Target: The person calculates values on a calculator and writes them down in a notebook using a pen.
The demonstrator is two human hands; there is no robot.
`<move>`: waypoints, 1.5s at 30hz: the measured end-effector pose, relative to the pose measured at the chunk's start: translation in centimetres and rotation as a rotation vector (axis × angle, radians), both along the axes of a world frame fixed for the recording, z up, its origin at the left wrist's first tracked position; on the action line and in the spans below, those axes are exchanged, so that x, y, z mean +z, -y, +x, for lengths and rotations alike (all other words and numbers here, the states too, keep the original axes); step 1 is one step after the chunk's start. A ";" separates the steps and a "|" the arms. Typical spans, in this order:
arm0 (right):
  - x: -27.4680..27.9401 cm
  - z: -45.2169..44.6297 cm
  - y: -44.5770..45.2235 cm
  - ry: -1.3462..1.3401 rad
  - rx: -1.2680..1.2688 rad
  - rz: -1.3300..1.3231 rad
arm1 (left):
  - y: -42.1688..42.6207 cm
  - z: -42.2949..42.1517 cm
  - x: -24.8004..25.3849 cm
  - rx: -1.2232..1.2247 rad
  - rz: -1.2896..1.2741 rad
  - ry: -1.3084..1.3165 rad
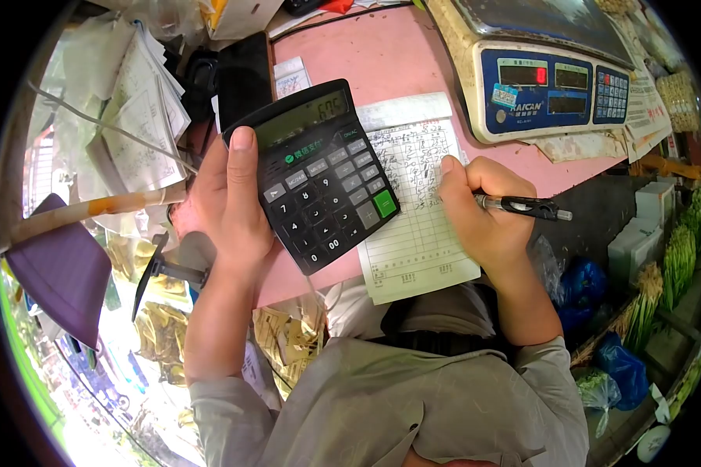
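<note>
A black calculator (319,183) with a green key is held up in my left hand (237,194), the thumb lying on its upper left edge. Its display shows digits. My right hand (487,210) is closed around a black pen (533,208), whose rear end points right. The pen's tip is hidden behind the fingers. Under that hand lies a pad of paper (420,257) with handwritten rows and a printed grid. The calculator covers part of the pad's left side.
A weighing scale (553,89) with a red lit digit stands at the back right of the pink table (374,50). Papers (144,117) hang at the left, near a purple object (62,268). Green vegetables (678,265) and blue bags (584,284) are at the right.
</note>
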State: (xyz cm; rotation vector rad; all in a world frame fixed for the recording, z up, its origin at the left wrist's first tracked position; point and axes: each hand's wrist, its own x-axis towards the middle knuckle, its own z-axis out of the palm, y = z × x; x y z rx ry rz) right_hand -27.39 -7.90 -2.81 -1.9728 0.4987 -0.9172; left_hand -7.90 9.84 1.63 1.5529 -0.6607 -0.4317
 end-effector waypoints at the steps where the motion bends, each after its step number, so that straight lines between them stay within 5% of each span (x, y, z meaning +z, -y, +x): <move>1: 0.2 0.1 0.0 0.002 -0.003 0.005 | 0.0 0.0 0.0 0.006 0.001 0.000; 21: 0.1 -0.3 -0.3 0.050 -0.122 -0.092 | 0.0 0.0 -0.9 0.072 -0.052 -0.050; 31: 2.4 1.6 -5.0 0.025 0.488 -0.451 | -0.8 0.9 -2.3 0.007 -0.042 0.100; 35: 1.8 1.7 -5.2 -0.006 0.510 -0.455 | -0.7 0.9 -2.5 0.046 -0.105 0.056; 43: 1.0 1.4 -5.2 0.056 0.230 -0.375 | -0.4 1.1 -2.6 0.034 -0.094 0.077; 45: 1.4 1.4 -4.9 -0.131 0.186 -0.352 | -0.3 0.8 -2.3 0.049 -0.094 0.089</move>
